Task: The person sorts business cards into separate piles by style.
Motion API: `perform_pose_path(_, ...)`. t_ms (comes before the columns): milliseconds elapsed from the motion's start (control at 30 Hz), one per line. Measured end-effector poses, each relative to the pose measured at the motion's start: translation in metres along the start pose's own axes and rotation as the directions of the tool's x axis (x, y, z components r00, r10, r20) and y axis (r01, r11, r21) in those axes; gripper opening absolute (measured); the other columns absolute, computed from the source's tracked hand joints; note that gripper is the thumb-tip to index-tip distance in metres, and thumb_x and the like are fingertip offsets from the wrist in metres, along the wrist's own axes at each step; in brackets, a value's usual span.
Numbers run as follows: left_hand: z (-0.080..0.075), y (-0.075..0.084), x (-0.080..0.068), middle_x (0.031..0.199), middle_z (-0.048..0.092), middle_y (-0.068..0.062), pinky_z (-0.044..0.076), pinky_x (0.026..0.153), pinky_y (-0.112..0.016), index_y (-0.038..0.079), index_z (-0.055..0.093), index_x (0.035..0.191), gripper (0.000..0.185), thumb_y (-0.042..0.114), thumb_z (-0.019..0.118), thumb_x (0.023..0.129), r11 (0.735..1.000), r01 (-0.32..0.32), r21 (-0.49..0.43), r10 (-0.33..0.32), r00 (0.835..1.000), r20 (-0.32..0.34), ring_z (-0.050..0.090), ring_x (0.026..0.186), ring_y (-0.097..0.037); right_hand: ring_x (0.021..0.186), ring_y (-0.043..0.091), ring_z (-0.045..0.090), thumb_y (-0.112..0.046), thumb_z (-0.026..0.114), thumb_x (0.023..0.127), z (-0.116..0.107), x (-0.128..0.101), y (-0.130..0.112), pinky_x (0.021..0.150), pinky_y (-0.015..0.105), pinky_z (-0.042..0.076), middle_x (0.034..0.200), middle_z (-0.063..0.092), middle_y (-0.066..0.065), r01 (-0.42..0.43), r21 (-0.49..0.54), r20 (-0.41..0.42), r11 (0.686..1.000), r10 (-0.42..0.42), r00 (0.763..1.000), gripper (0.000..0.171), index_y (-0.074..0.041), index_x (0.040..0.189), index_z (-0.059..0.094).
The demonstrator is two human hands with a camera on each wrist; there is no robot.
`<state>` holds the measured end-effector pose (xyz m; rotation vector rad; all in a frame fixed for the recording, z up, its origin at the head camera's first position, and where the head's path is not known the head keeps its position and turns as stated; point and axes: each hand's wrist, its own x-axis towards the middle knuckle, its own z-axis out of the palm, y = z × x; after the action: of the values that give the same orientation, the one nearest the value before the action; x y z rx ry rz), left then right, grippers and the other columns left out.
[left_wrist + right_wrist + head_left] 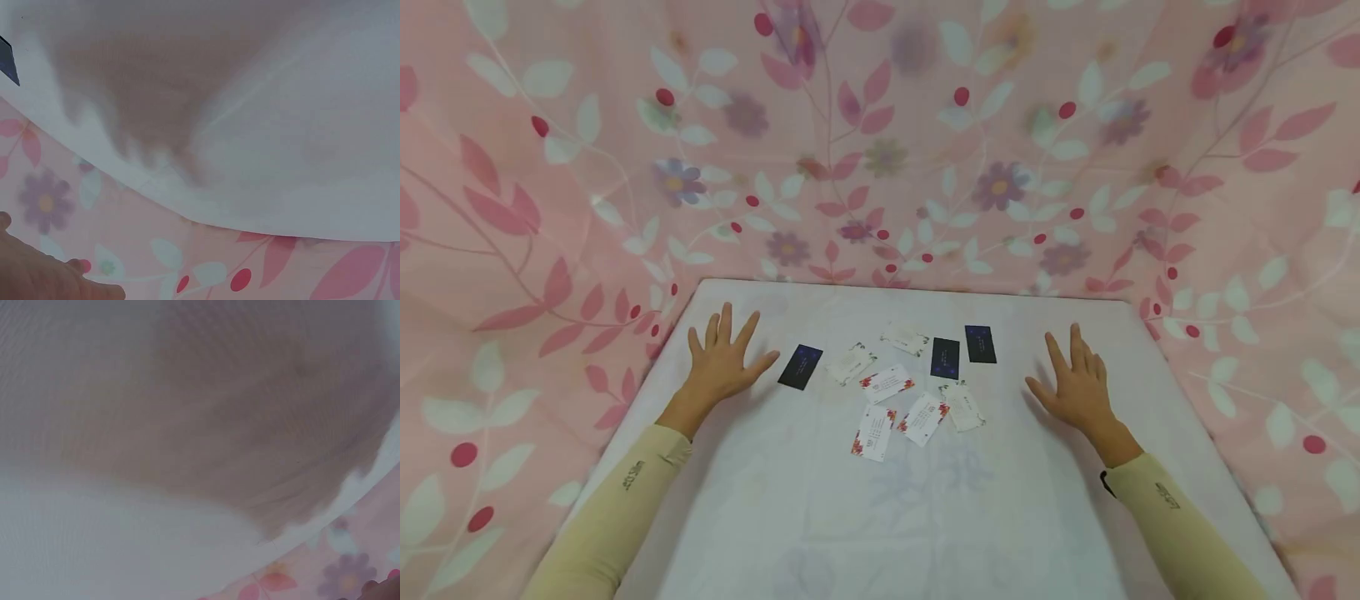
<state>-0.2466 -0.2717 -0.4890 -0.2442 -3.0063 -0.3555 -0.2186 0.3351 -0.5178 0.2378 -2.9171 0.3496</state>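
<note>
My left hand (721,360), fingers spread and holding nothing, is over the left side of the white table. Close to its thumb lies a dark card with blue marks (801,367). On the right side my right hand (1078,385) is also spread and holds nothing. Nearest to it is another dark card (981,344), with a third dark card (945,358) beside that one. Between the hands lie white cards with red-orange corners (887,383) and cream cards with leafy corners (964,406). In the left wrist view, part of the left hand (50,275) shows at the lower left.
A white cloth covers the table (880,517), its far edge meeting a pink floral curtain (880,167) that also hangs along both sides. The cards form a loose cluster toward the far middle. Shadows of the hands fall on the cloth in both wrist views.
</note>
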Motion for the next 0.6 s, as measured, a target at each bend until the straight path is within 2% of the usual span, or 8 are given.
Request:
perform_pose_path(200,0.001,-0.001,-0.001,0.164,-0.002,-0.024,-0.001,0.108,-0.077,0.022,0.021,0.159,0.09,0.073,0.047,0.089,0.999,0.006,-0.033,-0.005,1.0,0.016,0.006,0.148,-0.051,0.136,0.056,0.025,-0.043,0.066,0.088,-0.002,0.008,-0.005,0.108,0.071,0.017,0.164,-0.004,0.024,0.052,0.011,-0.049,0.999,-0.051,0.997,0.089,-0.014,0.158,0.02)
perform_pose_path(300,0.001,0.0,-0.001,0.165,-0.003,-0.023,0.003,0.109,-0.077,0.021,0.022,0.158,0.091,0.073,0.049,0.088,0.999,-0.002,-0.05,0.002,1.0,0.013,0.008,0.147,-0.051,0.135,0.057,0.028,-0.039,0.071,0.084,-0.001,0.017,-0.012,0.106,0.072,0.022,0.164,0.003,0.025,0.102,0.038,-0.109,0.994,-0.098,0.989,0.091,-0.013,0.157,0.023)
perform_pose_path(467,-0.003,0.005,-0.001,0.164,0.003,-0.024,0.014,0.109,-0.075,0.018,0.026,0.157,0.091,0.068,0.056,0.087,0.995,-0.045,-0.084,0.041,0.998,-0.041,0.017,0.145,-0.051,0.134,0.054,0.035,-0.034,0.079,0.077,0.001,0.039,-0.033,0.104,0.071,0.028,0.161,0.016,0.026,0.204,0.072,-0.234,0.976,-0.183,0.955,0.096,-0.011,0.156,0.028)
perform_pose_path(600,-0.01,0.013,0.001,0.163,0.01,-0.026,0.024,0.11,-0.07,0.015,0.031,0.155,0.092,0.066,0.062,0.085,0.99,-0.098,-0.099,0.09,0.992,-0.091,0.025,0.143,-0.051,0.132,0.05,0.039,-0.036,0.08,0.077,0.004,0.056,-0.057,0.102,0.071,0.031,0.163,0.019,0.02,0.252,0.102,-0.293,0.962,-0.213,0.932,0.096,-0.012,0.155,0.03)
